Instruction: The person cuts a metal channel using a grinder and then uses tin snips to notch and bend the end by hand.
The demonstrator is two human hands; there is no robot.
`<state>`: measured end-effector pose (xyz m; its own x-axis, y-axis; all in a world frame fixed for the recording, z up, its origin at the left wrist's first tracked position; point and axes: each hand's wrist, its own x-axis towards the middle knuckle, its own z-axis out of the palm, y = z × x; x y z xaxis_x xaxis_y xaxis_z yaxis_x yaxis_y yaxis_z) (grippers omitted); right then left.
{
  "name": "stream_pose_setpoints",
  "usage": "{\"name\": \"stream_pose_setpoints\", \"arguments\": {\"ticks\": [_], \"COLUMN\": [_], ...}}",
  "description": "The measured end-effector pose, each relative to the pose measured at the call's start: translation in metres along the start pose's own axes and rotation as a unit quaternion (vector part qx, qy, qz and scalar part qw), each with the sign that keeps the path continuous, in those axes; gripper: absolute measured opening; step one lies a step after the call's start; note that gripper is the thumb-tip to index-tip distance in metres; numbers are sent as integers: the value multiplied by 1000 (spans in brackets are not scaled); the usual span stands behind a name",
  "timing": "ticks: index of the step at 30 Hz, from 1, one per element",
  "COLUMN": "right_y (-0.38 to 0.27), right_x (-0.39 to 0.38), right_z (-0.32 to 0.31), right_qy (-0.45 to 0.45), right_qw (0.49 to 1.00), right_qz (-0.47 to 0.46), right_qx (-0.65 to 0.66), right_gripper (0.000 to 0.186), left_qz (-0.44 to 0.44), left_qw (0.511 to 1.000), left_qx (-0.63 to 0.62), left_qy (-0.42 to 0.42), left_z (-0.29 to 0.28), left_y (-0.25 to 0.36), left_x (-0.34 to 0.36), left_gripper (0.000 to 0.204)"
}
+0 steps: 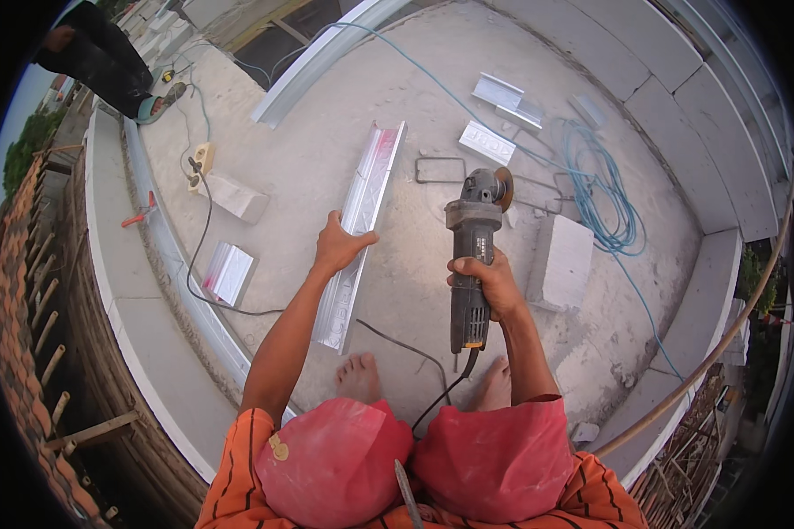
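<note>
My left hand (342, 243) is closed round a silver metal channel (359, 220), fingers over its left edge and thumb across its face. The channel slants up and away from my feet, with a pinkish-red mark near its far end. In my right hand (492, 284) I grip the body of a dark grey angle grinder (473, 238), its head pointing away from me. A brown disc (504, 189) sits at the right of that head. The grinder's black cord (447, 392) runs down between my bare feet. Whether the disc is turning I cannot tell.
Short cut channel pieces (487, 143) lie ahead and one (228, 272) lies left. A pale block (561, 262) stands right, beside coiled blue hose (604, 194). Wire stirrups (441, 170) lie near the grinder. Left are a socket strip (201, 160) and red clamp (139, 212). Another person (106, 57) stands far left.
</note>
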<state>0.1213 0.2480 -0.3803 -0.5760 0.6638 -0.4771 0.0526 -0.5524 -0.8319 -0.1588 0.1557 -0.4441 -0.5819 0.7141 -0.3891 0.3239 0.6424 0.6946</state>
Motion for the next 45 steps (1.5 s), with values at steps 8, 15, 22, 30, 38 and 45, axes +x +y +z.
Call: {"name": "stream_pose_setpoints", "arguments": {"ticks": [8,15,22,30,38,45], "right_y": [-1,3,3,14,19,20], "right_x": [-3,0,-1,4,6,7], "right_z": [2,-2,4,16,14,13], "right_qy": [8,10,5,-14,-2,53], "right_qw": [1000,1000,1000,1000,1000,998], "right_qz": [9,12,27,16,12,-20], "right_qx": [-5,-6,13,17,-12,-29], "right_gripper": [46,46,43,44,46,42], "left_qz": [-39,9,60,72,124,-31], "left_qw": [999,992,995,997,989,824], "left_qx": [-10,110,73,-33,17,-348], "left_qy": [36,63,40,-13,82,-446], "left_z": [26,45,53,90,91,69], "left_y": [9,-28,-67,-54,-39,8], "left_x": [10,27,37,-16,-36,-125], "left_gripper": [113,83,51,68,73,54]}}
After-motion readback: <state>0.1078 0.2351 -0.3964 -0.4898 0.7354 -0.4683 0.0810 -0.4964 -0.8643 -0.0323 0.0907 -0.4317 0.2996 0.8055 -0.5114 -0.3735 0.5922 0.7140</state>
